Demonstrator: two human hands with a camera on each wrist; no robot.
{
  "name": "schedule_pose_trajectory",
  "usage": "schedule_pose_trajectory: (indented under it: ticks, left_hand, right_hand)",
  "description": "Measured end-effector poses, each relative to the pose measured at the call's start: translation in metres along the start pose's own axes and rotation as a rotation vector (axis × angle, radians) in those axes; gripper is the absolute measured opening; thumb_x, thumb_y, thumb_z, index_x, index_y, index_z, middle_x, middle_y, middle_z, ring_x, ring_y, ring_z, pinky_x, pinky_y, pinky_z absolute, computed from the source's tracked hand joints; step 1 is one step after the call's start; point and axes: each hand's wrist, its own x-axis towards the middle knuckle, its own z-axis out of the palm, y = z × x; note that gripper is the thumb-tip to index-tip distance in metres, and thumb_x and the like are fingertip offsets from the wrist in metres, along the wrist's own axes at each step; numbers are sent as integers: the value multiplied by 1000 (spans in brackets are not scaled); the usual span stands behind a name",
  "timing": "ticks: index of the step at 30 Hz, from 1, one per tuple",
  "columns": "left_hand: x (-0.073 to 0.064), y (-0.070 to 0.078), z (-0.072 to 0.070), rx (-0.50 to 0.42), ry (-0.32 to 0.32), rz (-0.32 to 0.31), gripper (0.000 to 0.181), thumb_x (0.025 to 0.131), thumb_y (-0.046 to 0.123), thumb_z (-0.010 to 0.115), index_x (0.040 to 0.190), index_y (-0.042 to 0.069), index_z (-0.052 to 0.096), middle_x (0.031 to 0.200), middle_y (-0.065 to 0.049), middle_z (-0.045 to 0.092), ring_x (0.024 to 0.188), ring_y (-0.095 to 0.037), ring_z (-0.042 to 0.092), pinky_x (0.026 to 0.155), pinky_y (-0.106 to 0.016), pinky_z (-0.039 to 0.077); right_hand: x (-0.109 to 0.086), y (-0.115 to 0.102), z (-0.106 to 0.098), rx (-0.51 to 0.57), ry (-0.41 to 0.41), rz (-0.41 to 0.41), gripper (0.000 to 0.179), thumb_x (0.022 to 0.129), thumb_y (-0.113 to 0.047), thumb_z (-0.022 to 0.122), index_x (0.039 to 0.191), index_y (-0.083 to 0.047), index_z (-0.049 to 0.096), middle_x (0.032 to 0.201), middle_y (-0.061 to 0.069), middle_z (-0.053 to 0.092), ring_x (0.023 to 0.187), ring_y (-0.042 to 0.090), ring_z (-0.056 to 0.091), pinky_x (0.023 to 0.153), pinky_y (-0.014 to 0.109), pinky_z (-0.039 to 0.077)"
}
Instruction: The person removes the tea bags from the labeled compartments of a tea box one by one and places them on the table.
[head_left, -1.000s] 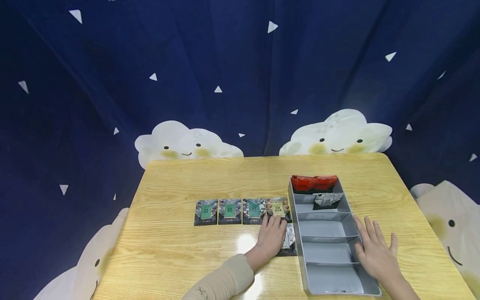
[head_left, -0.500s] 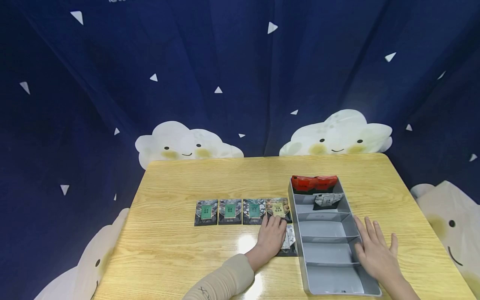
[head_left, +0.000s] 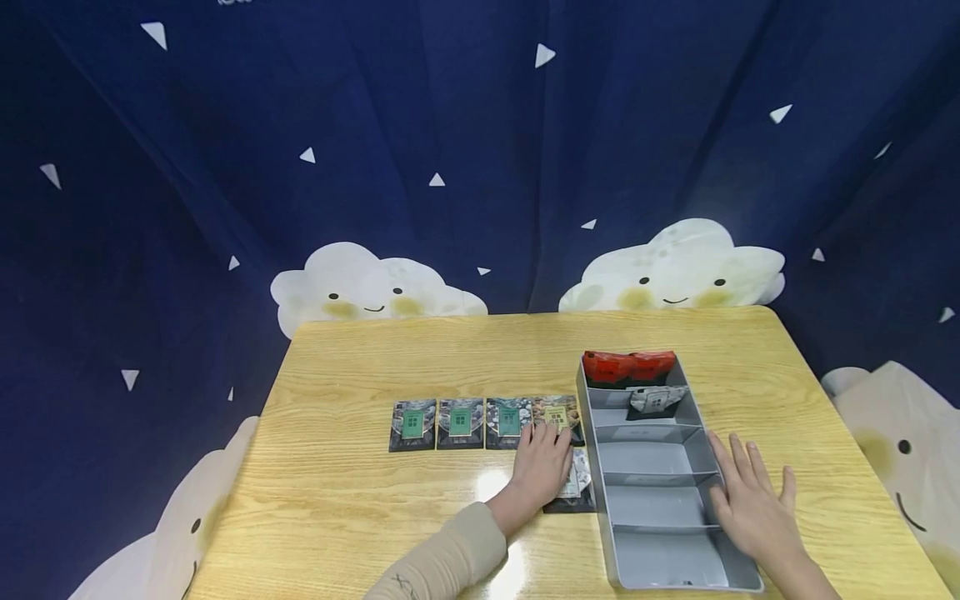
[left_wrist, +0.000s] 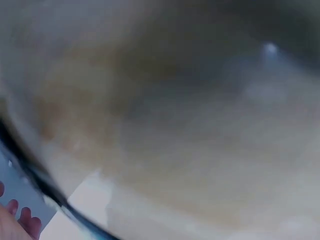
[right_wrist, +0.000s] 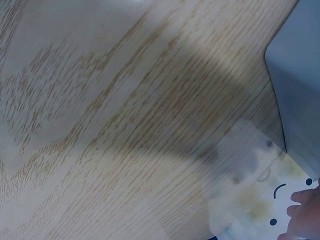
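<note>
Navy curtain [head_left: 375, 125] with white triangles [head_left: 544, 54] and smiling clouds [head_left: 678, 271] hangs behind the wood-grain table [head_left: 337, 500]. From the middle of my head view, the grey divided tray [head_left: 666, 558] sits at four o'clock, and a row of flat packets [head_left: 461, 422] runs across six o'clock. At five o'clock my left hand [head_left: 542, 460] lies over the lower edge of the tan-labelled packet [head_left: 557, 412], fingers loose and reaching out, not curled round anything that I can see; its thumb is hidden. A pale-labelled packet [head_left: 576, 487] lies partly under that hand, just beside the tray's nine-o'clock wall. My right hand [head_left: 756, 510] is spread with nothing in it, seemingly touching the three-o'clock wall.

For clean handling, I judge it best to catch the tan-labelled packet by one edge, pinching lightly so the wrapper doesn't crease, and to leave its close neighbours undisturbed. Gentle pressure from my right hand should help steady the tray.

Red packets [head_left: 606, 367] stand in the compartment at the tray's twelve-o'clock end; a silver-and-black packet [head_left: 656, 401] tilts in the next. Three green-labelled packets [head_left: 412, 423] at the row's nine-o'clock side carry dark Chinese-looking characters, too small to read surely; my fingers cover part of the tan label. No brand is legible.
</note>
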Motion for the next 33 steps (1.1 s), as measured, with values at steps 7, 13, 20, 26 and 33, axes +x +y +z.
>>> schedule_pose_trajectory:
  ticks: [7, 13, 20, 26, 33]
  left_hand:
    - [29, -8, -18, -72, 46, -31, 22, 93, 36, 41, 107, 23, 52, 98, 4, 51, 93, -15, 47, 86, -36, 34]
    - [59, -4, -33, -123, 60, -38, 20, 93, 35, 41, 104, 22, 51, 98, 4, 49, 92, -15, 46, 86, -35, 34]
    - [88, 14, -46, -95, 32, 22, 20, 94, 36, 40, 108, 24, 47, 102, 5, 46, 93, -14, 43, 88, -35, 34]
    - [105, 32, -47, -76, -57, 65, 23, 96, 37, 34, 113, 27, 44, 108, 7, 44, 97, -12, 40, 91, -34, 32]
    - [119, 50, -45, -75, -132, 111, 26, 96, 38, 34, 118, 29, 43, 112, 9, 45, 102, -9, 41, 89, -31, 32]
  right_hand:
    - [0, 0, -1, -2, -2, -4, 71, 89, -18, 41, 148, -21, 1, 148, 22, 14, 137, 40, 3, 98, 62, -17]
    - [0, 0, 1, -5, -3, -2, 72, 89, -18, 42, 148, -21, 0, 148, 22, 14, 137, 39, 2, 98, 61, -18]
    - [1, 0, 1, -8, -1, 0, 72, 89, -18, 42, 148, -22, 0, 148, 22, 15, 136, 40, 5, 98, 62, -16]
    - [1, 0, 1, -9, 3, -2, 72, 89, -18, 42, 148, -22, 0, 148, 22, 15, 137, 39, 2, 98, 61, -18]
    - [1, 1, 0, -4, 5, -4, 72, 89, -18, 42, 148, -22, 1, 148, 22, 15, 137, 38, -2, 98, 60, -19]
